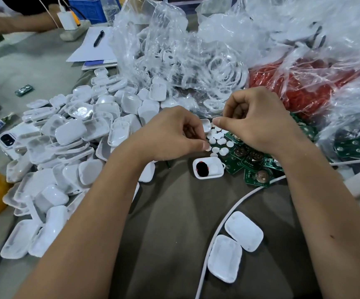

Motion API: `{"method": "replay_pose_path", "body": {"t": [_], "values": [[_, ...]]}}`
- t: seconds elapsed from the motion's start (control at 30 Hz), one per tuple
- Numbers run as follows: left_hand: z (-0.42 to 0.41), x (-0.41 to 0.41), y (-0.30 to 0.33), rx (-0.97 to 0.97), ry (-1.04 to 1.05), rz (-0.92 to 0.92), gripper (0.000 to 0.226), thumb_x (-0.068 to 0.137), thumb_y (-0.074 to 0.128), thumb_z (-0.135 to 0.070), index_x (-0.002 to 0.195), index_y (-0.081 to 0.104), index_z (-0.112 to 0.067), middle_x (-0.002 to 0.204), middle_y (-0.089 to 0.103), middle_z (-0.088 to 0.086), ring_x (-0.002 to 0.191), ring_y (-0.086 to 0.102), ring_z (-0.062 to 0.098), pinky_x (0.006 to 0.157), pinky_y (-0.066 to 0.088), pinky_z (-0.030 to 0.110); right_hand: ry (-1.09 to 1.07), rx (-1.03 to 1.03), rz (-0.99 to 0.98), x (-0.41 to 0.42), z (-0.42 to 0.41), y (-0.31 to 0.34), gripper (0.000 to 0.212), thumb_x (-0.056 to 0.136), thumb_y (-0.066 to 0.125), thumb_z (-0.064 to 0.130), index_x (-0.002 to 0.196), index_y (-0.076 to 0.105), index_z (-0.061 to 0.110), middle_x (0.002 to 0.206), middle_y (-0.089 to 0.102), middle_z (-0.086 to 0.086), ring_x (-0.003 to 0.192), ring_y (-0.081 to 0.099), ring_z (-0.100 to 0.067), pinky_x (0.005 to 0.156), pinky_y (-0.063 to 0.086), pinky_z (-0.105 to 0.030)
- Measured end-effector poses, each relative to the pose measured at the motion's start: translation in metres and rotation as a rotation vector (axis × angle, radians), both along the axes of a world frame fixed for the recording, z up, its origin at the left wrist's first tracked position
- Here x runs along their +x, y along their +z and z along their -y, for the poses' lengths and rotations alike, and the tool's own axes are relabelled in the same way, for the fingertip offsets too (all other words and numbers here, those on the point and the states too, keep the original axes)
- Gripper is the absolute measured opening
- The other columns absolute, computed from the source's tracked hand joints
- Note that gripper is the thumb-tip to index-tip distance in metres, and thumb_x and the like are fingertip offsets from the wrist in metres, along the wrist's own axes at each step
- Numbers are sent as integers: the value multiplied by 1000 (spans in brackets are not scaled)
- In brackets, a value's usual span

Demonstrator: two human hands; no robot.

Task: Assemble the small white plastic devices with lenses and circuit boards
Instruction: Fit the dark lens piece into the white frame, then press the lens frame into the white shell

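Both hands are bunched up over the little pile of white discs (217, 139), which I'm guessing are the lenses. The left hand (170, 134) has its fingers curled in tight and is pinching one small white disc at the thumb tip, right at the edge of that pile. The right hand (254, 124) has thumb and forefinger pressed together too, but whether anything's actually between them I can't tell, it's too tiny.

The shell being worked on, an open white case (209, 168) with a dark round patch inside, sits on the tabletop (174, 212) just below the hands, touching the heap of green circuit boards (252, 162) on its right. Big pile of empty white shells (71, 152) off to the left, two closed ones (235, 244) nearer the person beside a white cable (222, 221).

What I'd worry about: those discs are small and slick-looking, so a loose pinch probably drops one into the pile or onto the dark cloth. Also easy to grab two stuck together. And nothing's holding the open case, so pushing a lens in could just skid it into the boards.
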State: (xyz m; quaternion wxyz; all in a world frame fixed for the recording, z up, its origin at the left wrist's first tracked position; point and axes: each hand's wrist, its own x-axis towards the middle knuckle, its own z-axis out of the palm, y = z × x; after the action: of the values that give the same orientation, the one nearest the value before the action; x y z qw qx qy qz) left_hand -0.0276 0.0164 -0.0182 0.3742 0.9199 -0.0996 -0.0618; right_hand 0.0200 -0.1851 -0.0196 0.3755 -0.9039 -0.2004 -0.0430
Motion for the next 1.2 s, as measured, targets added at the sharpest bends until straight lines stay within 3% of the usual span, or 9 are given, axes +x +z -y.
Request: {"method": "replay_pose_path", "body": {"t": [0.17,0.27,0.4,0.53,0.67,0.77,0.97,1.1,1.2], "values": [[19,11,0,-143,202,244,11,84,81,-20,74,77,-20,62,66,-11,50,52,-6,53,34,7,-171,392,-35,1,-7,-1,22,83,88,22,78,71,9,69,70,-8,58,64,-15,57,55,-29],[36,33,11,-196,291,343,12,84,80,-23,73,77,-21,62,69,-11,55,58,-3,54,40,13,-313,439,-37,7,-9,15,21,84,87,24,74,71,15,66,68,1,56,58,-7,57,49,-26],[55,83,31,-103,325,462,11,87,72,-23,79,77,-18,76,73,-3,74,69,14,67,54,30,-414,30,93,48,-14,59,14,82,84,28,87,74,20,81,71,3,77,69,-16,71,52,-27],[72,132,41,228,305,550,12,88,55,-14,81,64,-15,98,72,14,95,63,37,71,44,38,-506,-333,151,114,-28,91,21,82,74,17,90,55,13,88,55,-9,86,59,-32,71,46,-34],[77,165,41,406,195,548,28,97,57,-17,120,73,-18,122,61,14,122,51,35,94,47,40,-271,-714,128,168,-15,87,21,92,68,14,105,64,-2,106,63,-19,95,60,-35,80,49,-36],[74,180,39,491,150,451,30,97,64,-18,125,72,-23,131,58,8,126,53,31,100,51,42,-145,-871,-27,186,-2,76,37,84,86,29,117,77,16,114,72,-10,103,65,-30,97,56,-39],[82,190,46,440,260,326,33,94,65,-7,122,73,-23,134,61,7,126,56,30,98,49,40,-88,-695,-157,200,13,80,19,80,90,24,94,79,17,88,72,2,86,64,-19,80,50,-32],[83,186,45,335,303,315,39,90,62,-3,119,74,-25,129,66,6,121,60,28,94,51,36,-162,-430,-343,197,27,92,24,86,82,5,106,75,-6,98,75,-25,77,64,-26,62,49,-30],[79,175,40,139,345,360,32,92,61,-11,118,75,-23,122,71,0,112,65,22,89,51,28,-254,-291,-365,183,25,98,8,87,75,-5,93,71,-7,88,71,-24,60,61,-22,46,43,-22]]}}
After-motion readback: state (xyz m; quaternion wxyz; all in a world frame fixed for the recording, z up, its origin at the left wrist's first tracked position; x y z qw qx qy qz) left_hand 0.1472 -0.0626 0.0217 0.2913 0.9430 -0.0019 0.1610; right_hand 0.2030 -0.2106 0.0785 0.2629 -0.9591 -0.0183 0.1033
